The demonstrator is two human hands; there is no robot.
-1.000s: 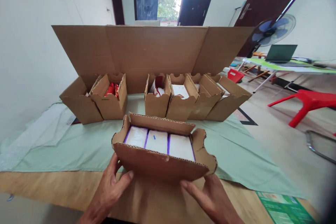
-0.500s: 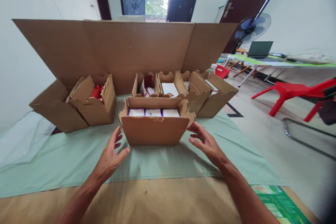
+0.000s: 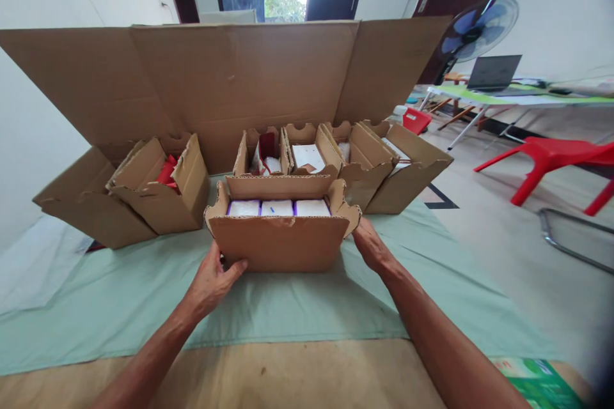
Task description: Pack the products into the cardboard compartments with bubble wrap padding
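An open-topped cardboard box [image 3: 281,244] stands upright in the middle, holding three white packs [image 3: 277,208] with purple edges side by side. My left hand [image 3: 215,275] is at the box's lower left corner, its thumb along the front face and its fingers round the left side. At the right side is my right hand [image 3: 369,244], closed against the box, with its fingertips hidden behind the wall.
More cardboard boxes stand behind: one [image 3: 192,195] with red packets at left, several at right. A tall cardboard panel [image 3: 240,83] rises at the back. Green cloth [image 3: 288,319] covers the table. A red stool [image 3: 551,156] and a laptop [image 3: 494,73] are at right.
Both hands have closed in on the middle box from either side. The left thumb has come onto its front, and the right fingers have gone behind its right side. The view has shifted slightly.
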